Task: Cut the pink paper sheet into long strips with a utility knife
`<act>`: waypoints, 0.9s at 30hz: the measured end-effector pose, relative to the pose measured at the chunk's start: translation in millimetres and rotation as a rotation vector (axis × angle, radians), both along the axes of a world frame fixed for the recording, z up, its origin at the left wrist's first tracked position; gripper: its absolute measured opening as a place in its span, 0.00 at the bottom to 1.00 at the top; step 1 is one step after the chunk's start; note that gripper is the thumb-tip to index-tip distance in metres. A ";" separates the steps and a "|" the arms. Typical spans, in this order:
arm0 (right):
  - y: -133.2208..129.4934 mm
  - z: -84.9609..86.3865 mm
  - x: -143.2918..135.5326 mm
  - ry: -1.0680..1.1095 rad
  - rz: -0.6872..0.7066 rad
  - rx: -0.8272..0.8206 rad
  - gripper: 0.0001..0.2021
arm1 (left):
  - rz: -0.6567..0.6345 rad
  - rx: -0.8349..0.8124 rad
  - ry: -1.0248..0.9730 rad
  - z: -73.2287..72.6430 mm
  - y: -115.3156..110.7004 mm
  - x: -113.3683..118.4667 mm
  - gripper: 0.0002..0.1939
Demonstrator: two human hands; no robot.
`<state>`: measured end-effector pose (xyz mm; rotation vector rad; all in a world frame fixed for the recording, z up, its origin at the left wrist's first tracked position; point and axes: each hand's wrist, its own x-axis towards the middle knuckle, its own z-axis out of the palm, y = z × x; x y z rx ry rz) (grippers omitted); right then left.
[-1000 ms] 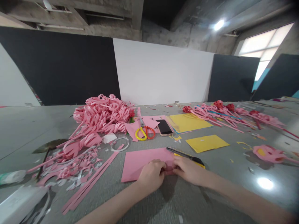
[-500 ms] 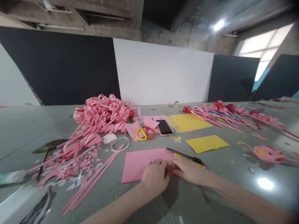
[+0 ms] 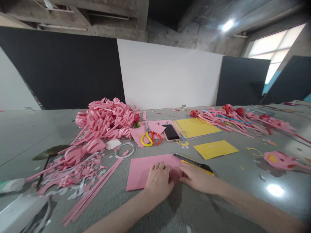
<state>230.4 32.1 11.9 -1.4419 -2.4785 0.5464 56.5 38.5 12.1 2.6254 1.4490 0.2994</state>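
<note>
A pink paper sheet [image 3: 141, 168] lies flat on the grey table [image 3: 218, 200] in front of me. My left hand [image 3: 159, 181] rests palm down on its near right part, fingers spread and pressing. My right hand [image 3: 198, 176] touches the sheet's right edge with its fingertips, beside my left hand. A black and yellow utility knife [image 3: 194, 161] lies just beyond my right hand, not held.
Scissors with yellow and red handles [image 3: 150, 136] and a phone [image 3: 170, 132] lie farther back. A heap of pink paper flowers [image 3: 107, 118] and cut strips [image 3: 92, 191] fill the left. Yellow sheets [image 3: 215, 148] and more flowers [image 3: 233, 118] lie to the right. A tape roll [image 3: 124, 149] sits left of centre.
My left hand has opened from a curled pinch at the sheet's edge to lie flat on the pink paper, a little farther forward. My right hand stays at the edge.
</note>
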 end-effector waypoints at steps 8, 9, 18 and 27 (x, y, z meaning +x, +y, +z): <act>0.5 3.3 4.9 0.003 -0.079 0.009 0.06 | -0.010 0.016 0.020 -0.8 -1.3 -1.4 0.08; 1.3 5.2 6.1 0.001 -0.078 -0.002 0.06 | -0.010 0.018 0.020 -0.7 -1.6 -1.4 0.08; 12.6 14.8 22.3 -0.133 -0.149 -0.208 0.03 | 0.020 0.025 0.029 -1.4 -2.8 -1.1 0.08; 10.9 27.0 23.6 -0.055 -0.131 -0.280 0.03 | 0.013 0.025 0.032 -0.5 -2.4 -0.7 0.09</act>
